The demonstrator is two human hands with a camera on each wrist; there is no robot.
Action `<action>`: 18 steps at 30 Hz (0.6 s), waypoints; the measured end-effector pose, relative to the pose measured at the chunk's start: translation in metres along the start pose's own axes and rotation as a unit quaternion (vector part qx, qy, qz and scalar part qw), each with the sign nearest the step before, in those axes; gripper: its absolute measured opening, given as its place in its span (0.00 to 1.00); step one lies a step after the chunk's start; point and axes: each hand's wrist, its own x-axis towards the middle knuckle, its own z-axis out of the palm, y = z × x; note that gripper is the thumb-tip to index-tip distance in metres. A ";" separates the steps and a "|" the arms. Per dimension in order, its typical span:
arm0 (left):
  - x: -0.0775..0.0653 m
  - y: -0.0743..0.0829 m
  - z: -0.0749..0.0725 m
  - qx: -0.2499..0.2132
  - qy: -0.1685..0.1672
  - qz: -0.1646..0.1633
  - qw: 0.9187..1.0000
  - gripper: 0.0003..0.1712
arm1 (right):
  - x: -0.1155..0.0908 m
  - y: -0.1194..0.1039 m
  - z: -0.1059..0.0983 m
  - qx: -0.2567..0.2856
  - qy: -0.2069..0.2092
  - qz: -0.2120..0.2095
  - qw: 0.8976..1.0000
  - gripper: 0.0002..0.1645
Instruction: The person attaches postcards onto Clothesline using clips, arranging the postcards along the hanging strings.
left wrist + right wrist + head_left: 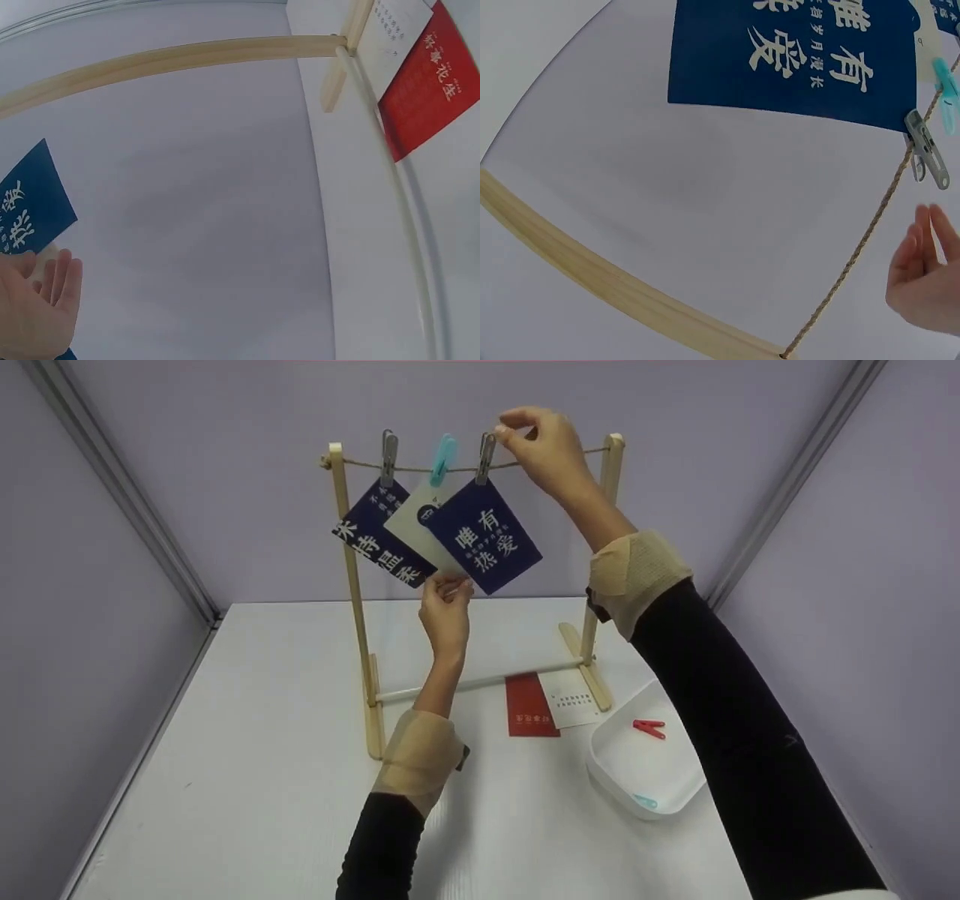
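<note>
From the head, a wood frame [355, 607] with square posts stands on a smooth white table [262, 735]. A rope [412, 470] goes across its top. Three flat cards hang there, tipped like diamonds: a left blue card [375, 529] on a shiny grey clip [388, 461], a cream card [409, 526] on an aqua clip [442, 461], and a right blue card [487, 536] on a dark grey clip [486, 461]. The left hand [446, 619] is at the low end of the cream card. The right hand [551, 446] is by the top of the dark grey clip, thumb and finger bent. A red card [531, 709] and white card [568, 701] lie flat by the round white rod [487, 681]. A smooth tray [626, 769] with round corners has a red clip [649, 727].

From the left wrist, the left hand's fingers are quite straight, with a gap to the thumb. I cannot tell if it touches the cream card.

From the right wrist, the rope is twisted and rough. The right hand has loose fingers, holds nothing and is just beside the dark grey clip, not touching it.
</note>
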 end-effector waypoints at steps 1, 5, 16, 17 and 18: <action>-0.004 -0.006 -0.002 0.019 -0.003 -0.010 1.000 0.10 | -0.003 0.003 0.000 -0.001 0.032 -0.010 0.999 0.18; -0.024 -0.032 -0.007 0.079 -0.025 -0.058 0.995 0.09 | -0.019 0.019 -0.002 0.032 0.145 -0.039 0.988 0.10; -0.102 -0.081 0.011 0.145 -0.159 -0.128 0.968 0.11 | -0.104 0.113 0.011 0.149 0.204 -0.053 0.966 0.08; -0.110 -0.083 0.014 0.149 -0.177 -0.132 0.964 0.12 | -0.114 0.124 0.013 0.137 0.190 -0.038 0.971 0.08; -0.118 -0.085 0.016 0.151 -0.194 -0.137 0.960 0.13 | -0.124 0.136 0.014 0.121 0.173 -0.024 0.977 0.08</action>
